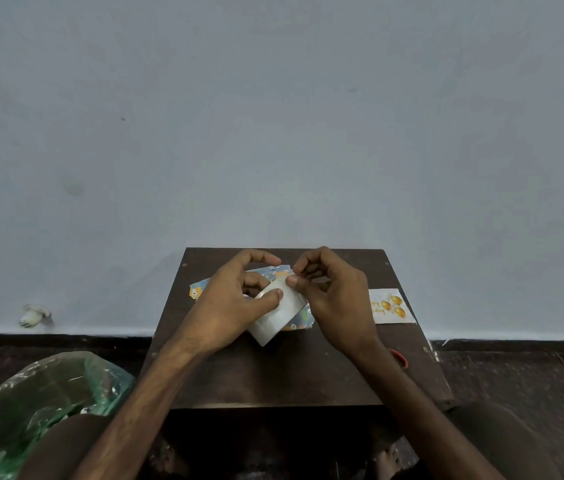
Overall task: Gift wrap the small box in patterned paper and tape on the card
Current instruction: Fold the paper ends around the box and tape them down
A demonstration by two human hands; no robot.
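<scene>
A whitish wide roll, apparently tape (275,318), is held above the middle of the small dark wooden table (273,372). My left hand (235,299) grips it, thumb pressed on its outer face and fingers curled over the top. My right hand (332,292) pinches at the roll's upper edge with thumb and forefinger. Under both hands lies the blue patterned paper (201,289) with cartoon animals, mostly covered. A white card with gold balloons (391,306) lies at the table's right edge. I cannot make out the small box; my hands hide that area.
The table stands against a pale blue-grey wall. A green plastic bag (31,403) sits on the dark floor at the lower left. A small white crumpled object (33,317) lies by the wall. A red loop (400,358) shows beside my right forearm.
</scene>
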